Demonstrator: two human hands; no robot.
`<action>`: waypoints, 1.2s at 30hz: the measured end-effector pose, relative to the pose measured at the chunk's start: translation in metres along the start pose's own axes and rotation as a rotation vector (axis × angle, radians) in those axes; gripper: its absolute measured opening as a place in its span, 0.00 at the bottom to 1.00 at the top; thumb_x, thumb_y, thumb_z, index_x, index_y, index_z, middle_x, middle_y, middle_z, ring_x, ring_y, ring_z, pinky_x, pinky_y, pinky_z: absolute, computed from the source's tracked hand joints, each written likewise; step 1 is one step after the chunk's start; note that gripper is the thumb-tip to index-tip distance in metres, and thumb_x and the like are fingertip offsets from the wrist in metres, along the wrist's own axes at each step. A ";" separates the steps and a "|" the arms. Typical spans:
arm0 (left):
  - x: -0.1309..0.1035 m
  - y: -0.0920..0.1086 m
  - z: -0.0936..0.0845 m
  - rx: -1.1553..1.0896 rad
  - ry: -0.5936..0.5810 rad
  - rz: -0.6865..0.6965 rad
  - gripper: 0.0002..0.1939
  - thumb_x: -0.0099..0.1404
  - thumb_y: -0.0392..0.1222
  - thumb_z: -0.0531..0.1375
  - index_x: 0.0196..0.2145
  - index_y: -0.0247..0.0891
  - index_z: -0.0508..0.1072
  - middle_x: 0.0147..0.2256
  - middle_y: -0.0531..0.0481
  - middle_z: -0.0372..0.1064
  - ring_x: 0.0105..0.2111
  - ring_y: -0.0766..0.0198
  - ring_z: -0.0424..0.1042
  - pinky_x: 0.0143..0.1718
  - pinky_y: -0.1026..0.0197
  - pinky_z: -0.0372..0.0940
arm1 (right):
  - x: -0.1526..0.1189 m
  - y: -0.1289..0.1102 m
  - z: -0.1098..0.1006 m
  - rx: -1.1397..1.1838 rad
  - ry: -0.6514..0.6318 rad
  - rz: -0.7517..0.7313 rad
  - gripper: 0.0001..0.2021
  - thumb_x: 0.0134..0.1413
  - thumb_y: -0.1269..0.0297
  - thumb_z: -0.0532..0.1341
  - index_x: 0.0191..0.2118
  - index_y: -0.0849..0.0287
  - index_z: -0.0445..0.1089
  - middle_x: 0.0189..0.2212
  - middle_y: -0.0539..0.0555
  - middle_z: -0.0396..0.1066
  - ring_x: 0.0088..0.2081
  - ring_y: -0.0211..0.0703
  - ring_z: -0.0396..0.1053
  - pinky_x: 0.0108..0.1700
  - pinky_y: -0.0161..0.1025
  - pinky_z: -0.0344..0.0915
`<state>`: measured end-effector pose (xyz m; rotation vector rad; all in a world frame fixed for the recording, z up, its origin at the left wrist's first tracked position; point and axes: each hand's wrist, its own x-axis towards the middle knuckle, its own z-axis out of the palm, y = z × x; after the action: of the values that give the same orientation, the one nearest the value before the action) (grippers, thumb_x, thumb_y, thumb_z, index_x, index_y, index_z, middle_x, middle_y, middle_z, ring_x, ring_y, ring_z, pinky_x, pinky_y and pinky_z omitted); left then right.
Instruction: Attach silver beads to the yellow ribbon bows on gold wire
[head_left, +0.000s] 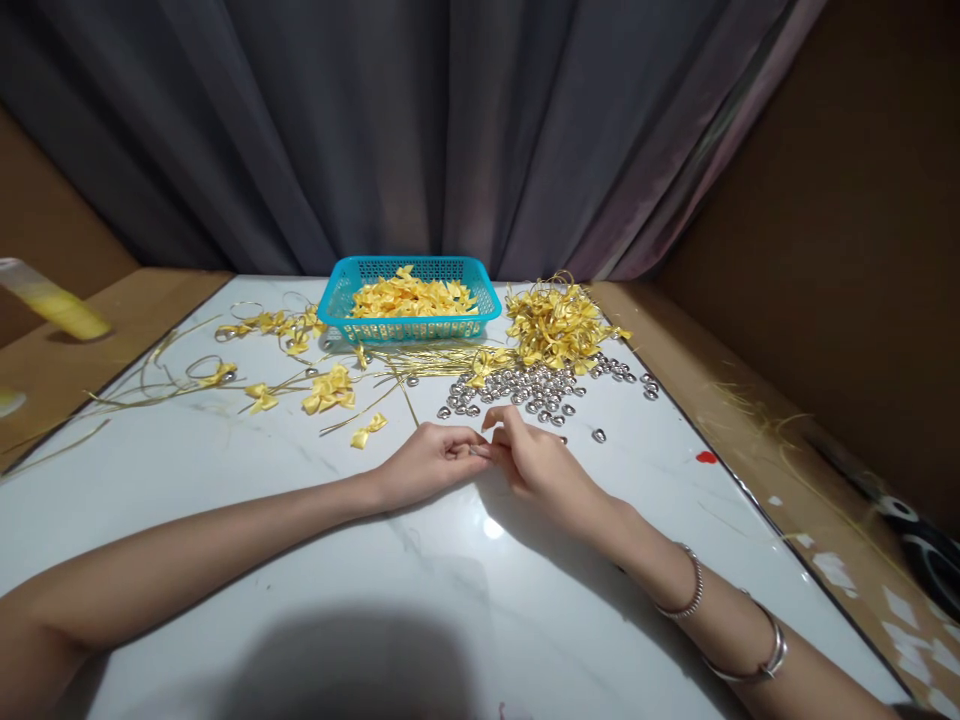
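Observation:
My left hand [435,462] and my right hand [541,465] meet fingertip to fingertip over the white tabletop [337,610]. Both are closed in a pinch; a tiny silvery glint shows between them, too small to name. Just beyond the hands lie many small shiny silver pieces [517,385]. A thin gold cord [405,395] runs toward the back of my left hand. One yellow ribbon bow [369,431] lies left of my hands, and more yellow bows [328,390] lie behind it.
A blue plastic basket [409,328] of yellow bows stands at the back. Right of it is a heap of bows with gold cords [559,322]. A red scrap [706,457] lies near the right edge. Black-handled scissors [922,550] and a yellow-filled tube [60,305] flank the table.

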<state>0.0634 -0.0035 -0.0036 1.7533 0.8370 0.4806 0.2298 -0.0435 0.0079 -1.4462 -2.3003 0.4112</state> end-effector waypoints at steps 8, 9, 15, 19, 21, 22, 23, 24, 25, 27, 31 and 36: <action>0.003 0.000 -0.003 -0.164 0.067 -0.040 0.13 0.58 0.45 0.58 0.32 0.33 0.76 0.17 0.57 0.56 0.18 0.71 0.48 0.20 0.67 0.43 | 0.005 0.009 -0.014 0.513 -0.052 0.157 0.08 0.57 0.69 0.52 0.40 0.57 0.50 0.32 0.58 0.74 0.32 0.42 0.70 0.34 0.37 0.61; 0.004 0.000 -0.004 -0.187 0.065 -0.043 0.13 0.58 0.46 0.58 0.31 0.33 0.75 0.16 0.58 0.54 0.17 0.72 0.47 0.19 0.66 0.42 | 0.005 0.010 -0.015 0.607 -0.069 0.189 0.10 0.55 0.70 0.54 0.39 0.56 0.50 0.33 0.58 0.74 0.33 0.41 0.70 0.35 0.37 0.62; 0.004 -0.003 -0.005 -0.216 0.014 -0.042 0.15 0.60 0.49 0.57 0.34 0.33 0.75 0.14 0.60 0.46 0.16 0.72 0.44 0.18 0.66 0.39 | 0.006 0.015 -0.006 0.877 -0.071 0.253 0.16 0.48 0.74 0.58 0.39 0.55 0.49 0.28 0.51 0.74 0.30 0.38 0.70 0.36 0.37 0.64; 0.004 -0.003 -0.005 -0.205 0.029 -0.050 0.13 0.60 0.47 0.58 0.32 0.33 0.75 0.16 0.59 0.51 0.17 0.72 0.46 0.18 0.66 0.40 | 0.005 0.014 -0.006 0.728 -0.004 0.275 0.17 0.45 0.73 0.59 0.39 0.56 0.52 0.22 0.47 0.71 0.25 0.37 0.67 0.30 0.34 0.61; 0.003 -0.002 -0.004 -0.187 0.054 -0.059 0.12 0.59 0.46 0.59 0.32 0.33 0.74 0.17 0.58 0.54 0.17 0.72 0.47 0.18 0.67 0.41 | 0.005 0.012 -0.009 0.658 0.008 0.279 0.17 0.44 0.72 0.60 0.39 0.56 0.52 0.21 0.47 0.72 0.24 0.37 0.67 0.29 0.34 0.61; 0.003 -0.001 -0.004 -0.173 0.063 -0.060 0.12 0.59 0.46 0.59 0.32 0.33 0.74 0.18 0.57 0.56 0.17 0.72 0.47 0.18 0.67 0.42 | 0.005 0.011 -0.011 0.624 0.010 0.275 0.17 0.44 0.73 0.60 0.39 0.56 0.53 0.21 0.48 0.72 0.24 0.38 0.67 0.29 0.34 0.61; 0.003 0.000 -0.004 -0.154 0.069 -0.056 0.12 0.59 0.45 0.59 0.33 0.33 0.74 0.18 0.57 0.58 0.18 0.72 0.48 0.19 0.67 0.43 | 0.004 0.010 -0.013 0.592 0.011 0.271 0.16 0.44 0.73 0.60 0.38 0.56 0.53 0.21 0.48 0.73 0.24 0.38 0.67 0.29 0.34 0.61; 0.002 0.000 -0.004 -0.132 0.077 -0.049 0.12 0.59 0.45 0.59 0.33 0.32 0.75 0.20 0.56 0.60 0.19 0.72 0.50 0.19 0.67 0.44 | 0.004 0.009 -0.014 0.566 0.013 0.267 0.16 0.44 0.74 0.59 0.38 0.56 0.53 0.22 0.48 0.73 0.24 0.38 0.67 0.30 0.35 0.62; 0.002 0.001 -0.004 -0.109 0.082 -0.040 0.12 0.59 0.45 0.59 0.33 0.32 0.75 0.21 0.54 0.61 0.20 0.71 0.52 0.20 0.67 0.45 | 0.004 0.008 -0.016 0.547 0.016 0.264 0.16 0.43 0.75 0.59 0.38 0.56 0.54 0.21 0.48 0.73 0.24 0.39 0.68 0.30 0.35 0.62; 0.002 0.001 -0.005 -0.064 0.083 -0.026 0.13 0.59 0.45 0.58 0.34 0.32 0.75 0.23 0.53 0.63 0.21 0.71 0.53 0.21 0.67 0.46 | 0.005 0.007 -0.019 0.529 0.023 0.262 0.16 0.43 0.77 0.59 0.38 0.56 0.54 0.21 0.48 0.73 0.25 0.39 0.69 0.32 0.35 0.63; 0.002 0.000 -0.004 -0.003 0.072 -0.017 0.14 0.59 0.46 0.57 0.34 0.32 0.75 0.21 0.55 0.59 0.21 0.71 0.51 0.21 0.68 0.45 | 0.005 0.008 -0.022 0.474 -0.002 0.228 0.16 0.44 0.78 0.58 0.38 0.57 0.56 0.22 0.48 0.74 0.25 0.38 0.69 0.32 0.34 0.62; 0.002 0.000 -0.004 -0.010 0.066 -0.033 0.14 0.58 0.47 0.57 0.34 0.32 0.74 0.18 0.58 0.53 0.20 0.71 0.49 0.20 0.68 0.44 | 0.002 0.007 -0.019 0.316 -0.023 0.099 0.16 0.46 0.79 0.55 0.42 0.58 0.60 0.25 0.48 0.74 0.26 0.38 0.69 0.31 0.32 0.60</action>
<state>0.0621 0.0001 -0.0026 1.7192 0.9078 0.5225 0.2435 -0.0375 0.0215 -1.4022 -2.0705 0.7847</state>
